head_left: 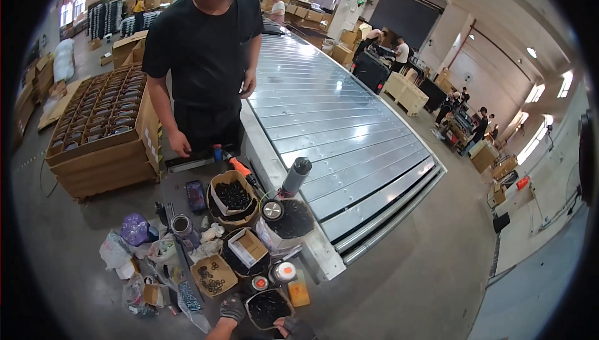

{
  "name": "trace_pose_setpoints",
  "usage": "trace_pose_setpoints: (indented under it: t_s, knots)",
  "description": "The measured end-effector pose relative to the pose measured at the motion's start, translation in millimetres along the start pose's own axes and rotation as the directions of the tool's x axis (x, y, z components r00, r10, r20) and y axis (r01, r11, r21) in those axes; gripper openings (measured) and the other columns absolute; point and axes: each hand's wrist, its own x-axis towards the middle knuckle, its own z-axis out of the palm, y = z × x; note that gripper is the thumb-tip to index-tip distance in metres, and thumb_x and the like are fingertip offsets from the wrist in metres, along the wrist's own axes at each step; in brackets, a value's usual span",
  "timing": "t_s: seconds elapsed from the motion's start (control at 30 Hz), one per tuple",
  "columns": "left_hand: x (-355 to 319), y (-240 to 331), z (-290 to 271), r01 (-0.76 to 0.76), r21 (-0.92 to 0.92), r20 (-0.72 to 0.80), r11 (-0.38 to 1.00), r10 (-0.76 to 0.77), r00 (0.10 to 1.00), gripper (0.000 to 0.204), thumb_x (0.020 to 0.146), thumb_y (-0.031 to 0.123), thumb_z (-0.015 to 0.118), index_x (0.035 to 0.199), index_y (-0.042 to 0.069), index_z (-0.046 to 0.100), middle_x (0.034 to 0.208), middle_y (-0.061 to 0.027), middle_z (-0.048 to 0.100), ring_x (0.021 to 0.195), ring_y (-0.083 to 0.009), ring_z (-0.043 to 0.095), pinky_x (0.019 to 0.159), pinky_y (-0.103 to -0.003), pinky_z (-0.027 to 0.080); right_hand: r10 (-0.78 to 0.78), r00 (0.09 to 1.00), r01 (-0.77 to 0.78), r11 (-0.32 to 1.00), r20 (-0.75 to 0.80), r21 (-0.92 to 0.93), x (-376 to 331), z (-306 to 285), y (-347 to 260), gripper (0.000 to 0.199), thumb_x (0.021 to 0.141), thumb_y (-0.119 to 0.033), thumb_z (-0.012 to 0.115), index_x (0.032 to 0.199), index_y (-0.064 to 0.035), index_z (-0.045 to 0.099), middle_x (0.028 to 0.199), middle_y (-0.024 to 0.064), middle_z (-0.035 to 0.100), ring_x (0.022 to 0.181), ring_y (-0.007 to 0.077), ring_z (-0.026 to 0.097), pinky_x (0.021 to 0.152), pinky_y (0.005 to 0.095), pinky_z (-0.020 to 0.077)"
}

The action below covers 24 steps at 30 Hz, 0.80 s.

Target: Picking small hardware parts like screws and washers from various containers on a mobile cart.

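Note:
At the bottom edge, my left hand, in a dark grey glove, lies back-up beside a small container of black parts, its fingers stretched forward and nothing visible in them. On the other side of that container is my right hand, also gloved, with bare fingertips pinched together near the rim; what they hold, if anything, is too small to make out. Just beyond my left hand, a cardboard box holds loose dark rings. A round tin and a white jar with an orange-marked lid stand behind the black parts.
A long metal roller conveyor runs away ahead. Across the work surface stands a person in black, near an orange-handled tool. Tubs of black parts, a grey cylinder, plastic bags and a large divided carton surround the area.

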Motion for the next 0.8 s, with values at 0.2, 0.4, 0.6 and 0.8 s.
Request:
trace_pose_setpoints:
  t_s: [0.2, 0.4, 0.6, 0.8]
  knots:
    - [-19.1, -15.6, -6.0, -0.007, -0.643, -0.076, 0.765, -0.054, 0.996, 0.034, 0.085, 0.028, 0.066, 0.105, 0.001, 0.063, 0.078, -0.0142, 0.067, 0.075, -0.0298, 0.065, 0.066, -0.038, 0.053, 0.058, 0.998, -0.060, 0.995, 0.025, 0.077, 34.4, 25.6, -6.0, 0.022, 0.087, -0.008, 0.063, 0.108, -0.0033, 0.061, 0.097, 0.0128, 0.066, 0.089, 0.0282, 0.065, 0.080, 0.0346, 0.0522]
    - [-78.3, -6.4, -59.9, 0.111, -0.980, 0.108, 0.164, -0.030, 0.994, 0.028, 0.087, 0.015, 0.066, 0.110, 0.000, 0.062, 0.080, -0.0056, 0.065, 0.074, -0.0123, 0.061, 0.065, -0.027, 0.050, 0.266, 0.902, -0.316, 0.943, 0.340, 0.103, 70.6, 73.5, -42.9, 0.030, 0.086, -0.021, 0.067, 0.111, -0.0057, 0.060, 0.096, 0.0121, 0.068, 0.090, 0.0280, 0.067, 0.079, 0.0365, 0.0517]
    - [-101.1, -40.5, -72.0, -0.008, -0.955, -0.030, 0.296, -0.070, 0.997, 0.030, 0.088, 0.016, 0.067, 0.115, 0.002, 0.066, 0.094, -0.0035, 0.068, 0.081, -0.0098, 0.060, 0.074, -0.024, 0.049, 0.330, 0.882, -0.439, 0.835, 0.338, 0.331, 69.3, 109.9, -47.2, 0.021, 0.087, -0.013, 0.066, 0.104, -0.0020, 0.063, 0.088, 0.0139, 0.069, 0.081, 0.0230, 0.068, 0.073, 0.0323, 0.0520]
    - [-115.6, -81.3, -74.1, 0.014, -0.982, -0.014, 0.188, -0.151, 0.988, 0.031, 0.089, 0.018, 0.067, 0.116, 0.003, 0.067, 0.095, -0.0035, 0.069, 0.081, -0.0099, 0.060, 0.076, -0.025, 0.049, 0.198, 0.891, -0.304, 0.928, 0.409, 0.213, 91.2, 134.5, -59.3, 0.018, 0.086, -0.015, 0.066, 0.098, -0.0020, 0.064, 0.086, 0.0123, 0.069, 0.080, 0.0203, 0.066, 0.074, 0.0312, 0.0512]
